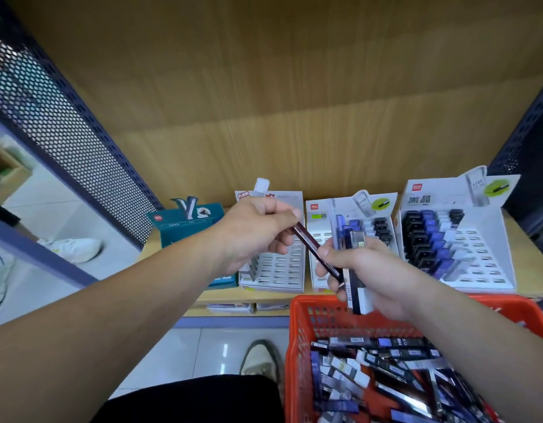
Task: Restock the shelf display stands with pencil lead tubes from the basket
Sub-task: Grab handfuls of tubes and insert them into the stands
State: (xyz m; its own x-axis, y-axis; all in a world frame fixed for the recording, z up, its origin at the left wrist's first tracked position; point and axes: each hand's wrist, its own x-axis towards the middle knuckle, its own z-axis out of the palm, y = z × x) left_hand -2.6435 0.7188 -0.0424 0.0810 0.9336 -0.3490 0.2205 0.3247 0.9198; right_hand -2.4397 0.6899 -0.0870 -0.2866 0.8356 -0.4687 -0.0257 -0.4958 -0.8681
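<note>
The left hand [255, 233] pinches the upper end of a slim, dark maroon lead tube [309, 243] between thumb and fingertips. The tube slants down to the right hand [377, 270], whose fingers touch its lower end. That hand also curls around a bundle of flat, rectangular tubes [352, 239] in blue, clear and black plastic.

Both hands hover just above the far rim of an orange plastic lattice basket [294, 331]. Inside the basket lies a loose heap of glossy tubes [370, 370], many with white caps.

Beyond the basket, against a wood-grain shelf back [294, 148], stand three white cardboard display stands with rows of slots. The left stand [279, 270] shows mostly open slots. The middle stand [320, 236] is partly hidden by the hands. The right stand [483, 257] holds columns of black, blue and clear tubes.

Further left of the basket are a teal box [184, 227] and a dark perforated metal panel [65, 132].
</note>
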